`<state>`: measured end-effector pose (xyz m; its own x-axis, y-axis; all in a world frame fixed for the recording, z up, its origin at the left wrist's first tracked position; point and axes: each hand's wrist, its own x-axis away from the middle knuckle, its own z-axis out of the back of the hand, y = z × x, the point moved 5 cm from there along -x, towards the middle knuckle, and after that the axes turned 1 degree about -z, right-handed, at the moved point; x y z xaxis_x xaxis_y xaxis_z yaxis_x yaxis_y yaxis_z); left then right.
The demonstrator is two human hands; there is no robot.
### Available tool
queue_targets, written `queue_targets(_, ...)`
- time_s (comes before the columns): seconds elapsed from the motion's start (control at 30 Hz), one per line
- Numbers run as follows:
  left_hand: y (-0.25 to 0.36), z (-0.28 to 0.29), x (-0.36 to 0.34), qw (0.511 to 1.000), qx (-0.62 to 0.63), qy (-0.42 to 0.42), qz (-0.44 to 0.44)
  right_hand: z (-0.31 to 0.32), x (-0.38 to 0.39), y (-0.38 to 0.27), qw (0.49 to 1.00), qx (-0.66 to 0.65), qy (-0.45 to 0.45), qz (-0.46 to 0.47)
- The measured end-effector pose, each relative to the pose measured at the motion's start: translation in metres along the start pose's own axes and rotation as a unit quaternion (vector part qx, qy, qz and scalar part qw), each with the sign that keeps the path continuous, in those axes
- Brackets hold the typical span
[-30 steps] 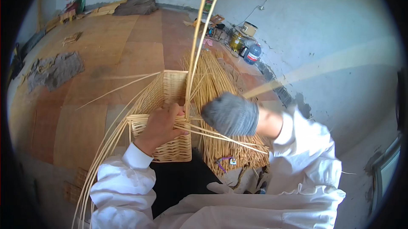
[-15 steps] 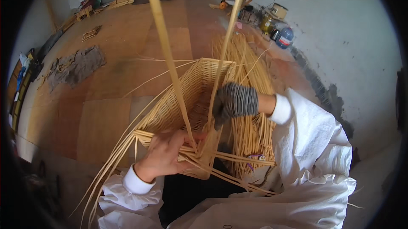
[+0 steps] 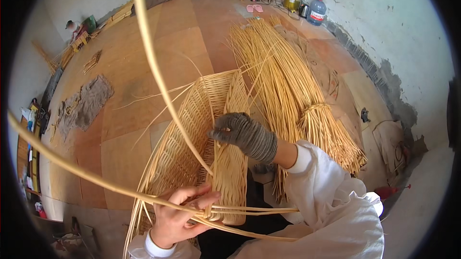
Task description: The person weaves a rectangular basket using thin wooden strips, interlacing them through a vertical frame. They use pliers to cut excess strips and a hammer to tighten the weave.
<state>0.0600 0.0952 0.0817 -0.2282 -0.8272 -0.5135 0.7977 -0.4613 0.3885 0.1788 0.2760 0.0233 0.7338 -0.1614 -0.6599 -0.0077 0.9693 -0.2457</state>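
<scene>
A woven wicker basket lies lengthwise below me, loose reeds trailing from its edges and one long pale rod rising past the top of the view. My bare left hand grips the near corner of the basket and the reeds there, with another long rod crossing it from the upper left. My right hand, in a grey glove, has its fingers curled on a reed along the right rim, higher up the basket. A large tied bundle of reeds lies just right of the basket.
Grey cloth and short sticks lie on the board floor to the left. A person sits at the far left wall. Slippers, tins and a water bottle stand at the back right, beside the wall.
The basket has swung round, its long body now stretching away from me. One upright rod has dropped across to the left. My gloved hand has moved onto the right rim.
</scene>
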Motion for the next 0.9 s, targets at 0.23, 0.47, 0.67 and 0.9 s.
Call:
queue_targets(0.23, -0.003, -0.002, 0.008, 0.999, 0.048, -0.003, -0.014, -0.017, 0.016, -0.067, 0.993, -0.112, 0.027, -0.038)
queue_targets(0.47, 0.020, 0.001, 0.011, 0.998, -0.013, 0.063, -0.003, 0.023, 0.015, -0.071, 0.992, -0.101, -0.069, -0.023)
queue_targets(0.67, 0.061, -0.017, 0.020, 0.981, -0.063, 0.152, -0.099, 0.069, 0.014, -0.120, 0.960, -0.096, -0.236, -0.113)
queue_targets(0.9, 0.086, -0.022, 0.026, 0.975, -0.056, 0.202, -0.072, 0.096, -0.002, -0.164, 0.889, -0.062, -0.349, -0.290)
